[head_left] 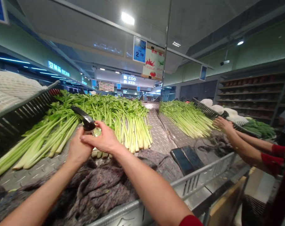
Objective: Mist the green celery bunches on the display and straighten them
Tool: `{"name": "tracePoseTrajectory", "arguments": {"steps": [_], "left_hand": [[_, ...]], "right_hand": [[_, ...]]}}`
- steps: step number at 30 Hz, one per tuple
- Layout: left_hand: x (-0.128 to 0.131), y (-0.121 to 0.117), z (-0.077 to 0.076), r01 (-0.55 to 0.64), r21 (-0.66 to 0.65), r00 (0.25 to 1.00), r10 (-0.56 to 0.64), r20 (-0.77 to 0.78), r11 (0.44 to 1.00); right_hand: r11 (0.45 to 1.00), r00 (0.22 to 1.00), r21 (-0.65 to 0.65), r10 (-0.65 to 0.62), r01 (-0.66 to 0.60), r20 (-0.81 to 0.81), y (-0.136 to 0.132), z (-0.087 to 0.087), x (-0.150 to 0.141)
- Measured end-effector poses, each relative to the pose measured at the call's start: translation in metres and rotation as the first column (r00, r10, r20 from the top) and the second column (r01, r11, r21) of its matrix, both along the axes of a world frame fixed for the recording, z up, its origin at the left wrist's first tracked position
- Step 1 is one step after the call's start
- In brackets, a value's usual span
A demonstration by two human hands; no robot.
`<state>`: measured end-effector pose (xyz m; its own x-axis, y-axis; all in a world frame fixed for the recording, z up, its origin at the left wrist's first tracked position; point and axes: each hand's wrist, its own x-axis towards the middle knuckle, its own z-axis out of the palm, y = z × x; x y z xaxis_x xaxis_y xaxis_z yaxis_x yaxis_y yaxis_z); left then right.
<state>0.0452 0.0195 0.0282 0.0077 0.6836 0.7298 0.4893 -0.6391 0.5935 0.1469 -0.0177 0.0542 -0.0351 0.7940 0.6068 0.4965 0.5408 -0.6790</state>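
Observation:
Both hands are closed around what looks like a spray bottle [86, 117], with a long black head pointing up and left and a clear part below it. My left hand [79, 147] wraps its lower part, which the fingers mostly hide. My right hand [106, 138] grips it from the right, thumb and fingers curled round the clear part. Behind the hands lies a wide bed of celery [133, 125], leaves away from me and pale stalk ends towards me. More celery [45, 138] lies at the left. Below the forearms is a crumpled grey cloth [97, 191].
A dark phone [180, 158] lies on the cloth at the right. A mirror [194, 84] beyond it reflects the display and arms. A black slatted crate wall [17, 128] borders the left, with white netted produce [15, 86] behind. A grey plastic rim [203, 174] runs along the front.

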Motion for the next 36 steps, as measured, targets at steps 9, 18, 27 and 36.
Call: {"name": "tracePoseTrajectory", "arguments": {"steps": [9, 18, 27, 36], "left_hand": [[0.017, -0.013, -0.005, -0.006, 0.014, 0.981, 0.009, -0.195, 1.0], [0.022, -0.013, -0.01, 0.199, 0.011, 0.98, -0.199, 0.008, 0.98], [0.038, -0.043, -0.003, 0.283, -0.017, 0.956, -0.283, -0.08, 0.959], [0.218, -0.085, -0.066, 0.778, -0.267, -0.028, -0.392, -0.919, 0.569]], "right_hand": [[1.0, 0.99, -0.006, 0.008, -0.009, -0.138, 0.028, -0.015, 0.022], [0.999, 0.939, 0.032, 0.016, -0.006, -0.344, 0.026, -0.017, 0.013], [0.953, 0.909, 0.241, -0.071, 0.183, -0.411, -0.014, 0.044, 0.086], [0.777, 0.953, 0.553, -0.231, 0.302, -0.196, -0.094, 0.117, 0.19]]}}
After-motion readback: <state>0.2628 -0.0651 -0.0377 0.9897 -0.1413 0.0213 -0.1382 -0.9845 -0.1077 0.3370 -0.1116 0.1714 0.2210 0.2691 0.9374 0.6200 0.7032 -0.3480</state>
